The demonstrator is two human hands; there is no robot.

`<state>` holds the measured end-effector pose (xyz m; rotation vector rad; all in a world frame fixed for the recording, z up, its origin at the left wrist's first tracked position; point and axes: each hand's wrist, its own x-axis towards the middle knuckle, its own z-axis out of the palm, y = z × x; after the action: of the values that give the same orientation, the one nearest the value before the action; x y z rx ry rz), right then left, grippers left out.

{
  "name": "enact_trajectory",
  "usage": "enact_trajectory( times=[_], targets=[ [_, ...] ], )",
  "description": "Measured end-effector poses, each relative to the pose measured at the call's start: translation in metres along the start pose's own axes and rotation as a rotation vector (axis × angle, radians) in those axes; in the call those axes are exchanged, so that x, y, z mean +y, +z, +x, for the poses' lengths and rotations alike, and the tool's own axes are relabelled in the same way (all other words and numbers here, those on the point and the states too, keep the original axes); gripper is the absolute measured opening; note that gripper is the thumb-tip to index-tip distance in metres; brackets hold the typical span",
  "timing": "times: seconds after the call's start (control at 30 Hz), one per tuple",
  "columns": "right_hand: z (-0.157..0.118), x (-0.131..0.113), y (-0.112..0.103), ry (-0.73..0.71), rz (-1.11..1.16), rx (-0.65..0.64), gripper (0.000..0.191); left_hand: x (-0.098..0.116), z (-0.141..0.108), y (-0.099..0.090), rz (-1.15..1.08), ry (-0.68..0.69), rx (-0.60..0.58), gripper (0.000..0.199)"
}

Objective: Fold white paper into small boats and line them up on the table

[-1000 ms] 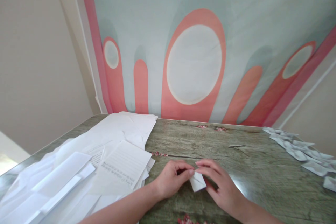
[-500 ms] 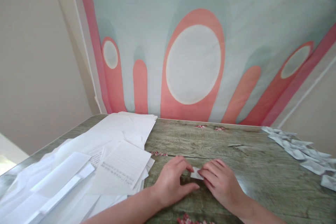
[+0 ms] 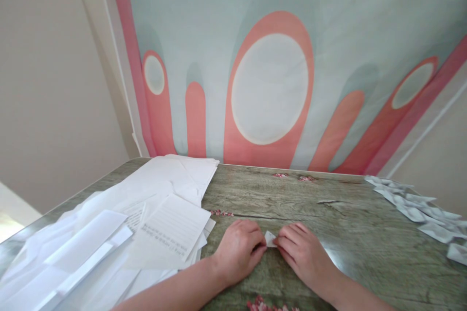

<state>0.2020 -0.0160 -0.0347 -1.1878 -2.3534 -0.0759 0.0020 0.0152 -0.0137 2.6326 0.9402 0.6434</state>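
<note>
A small folded piece of white paper (image 3: 270,239) is pinched between my two hands, just above or on the wooden tabletop; only its middle part shows, with a pointed top. My left hand (image 3: 241,245) grips its left end, thumb and fingers pressed together. From the other side, my right hand (image 3: 304,255) holds the right end with bent fingers. The fingertips hide both ends of the paper.
A wide heap of white paper sheets (image 3: 156,175) covers the table's left side, with a printed, lined sheet (image 3: 182,221) on top. Along the right edge lie several folded white paper pieces (image 3: 412,211). A wall with a pink and pale green pattern (image 3: 335,34) rises behind the table.
My left thumb and fingers have closed on the paper's left end. The visible part of the paper now looks pointed instead of flat. My right hand has barely moved.
</note>
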Motion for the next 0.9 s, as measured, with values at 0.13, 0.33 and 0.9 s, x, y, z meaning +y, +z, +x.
enact_trajectory(
  times=[0.13, 0.33, 0.9],
  targets=[
    [0.002, 0.002, -0.006, 0.033, 0.082, -0.053, 0.017, 0.002, 0.001, 0.000, -0.031, -0.052, 0.001, 0.006],
    [0.004, 0.009, -0.008, 0.106, 0.245, -0.077, 0.019, 0.002, 0.001, 0.001, -0.080, -0.122, 0.031, 0.006],
    [0.008, 0.010, 0.004, 0.323, 0.420, -0.066, 0.017, 0.001, 0.008, 0.003, -0.026, -0.251, 0.030, 0.011]
  ],
)
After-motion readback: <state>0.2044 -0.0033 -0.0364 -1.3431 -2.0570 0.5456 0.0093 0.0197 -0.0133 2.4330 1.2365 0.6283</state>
